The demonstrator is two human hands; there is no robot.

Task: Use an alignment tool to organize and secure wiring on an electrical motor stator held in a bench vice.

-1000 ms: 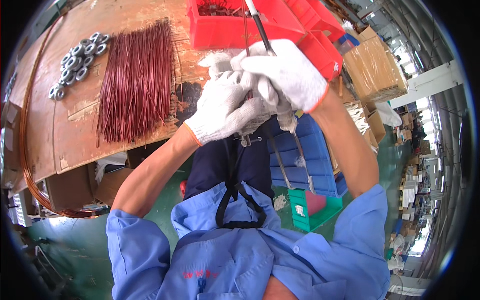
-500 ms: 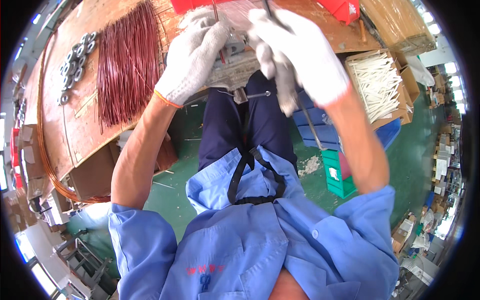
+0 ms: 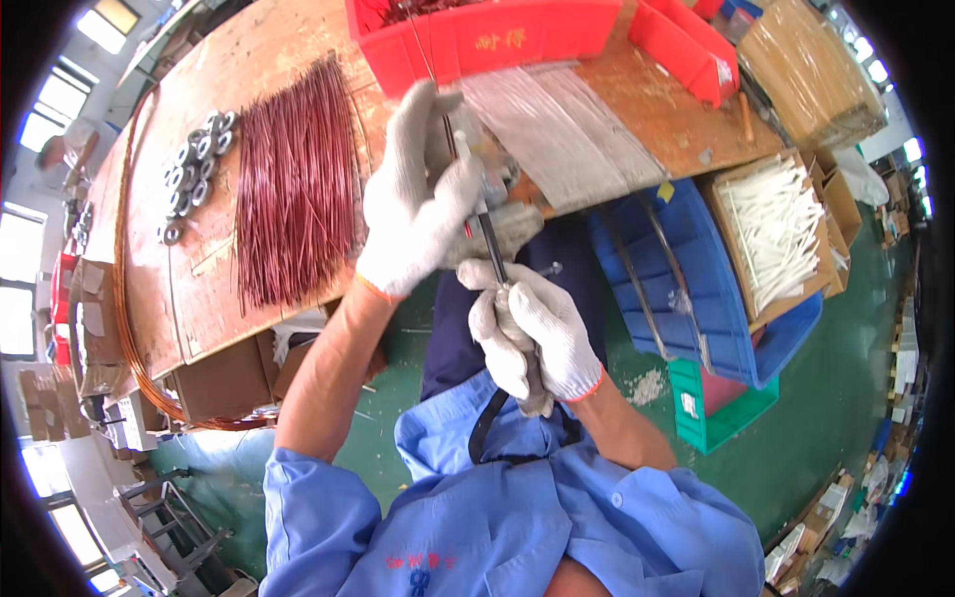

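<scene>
My left hand (image 3: 416, 204), in a white knit glove, is closed around a thin dark red wire (image 3: 423, 48) that stands up past the fingers. A short red end of it shows below the thumb. In my right hand (image 3: 537, 333), also gloved, is a slim black rod-shaped tool (image 3: 490, 242), slanting up toward the left hand. Its far end is partly hidden by the left thumb and fingers, so I cannot tell whether it touches the wire. Behind the hands, at the table edge, a grey metal fixture (image 3: 503, 177) is partly covered.
A bundle of dark red wires (image 3: 298, 189) and several grey rings (image 3: 189, 174) lie on the wooden table (image 3: 164, 279). Red bins (image 3: 487, 45) stand at the back. To the right are a box of white strips (image 3: 771, 234), a blue bin (image 3: 667, 269) and a green crate (image 3: 721, 423).
My right hand has come down from the table toward my body, bringing the black tool with it. The left hand has moved slightly lower, still around the wire. The view has shifted, showing more table.
</scene>
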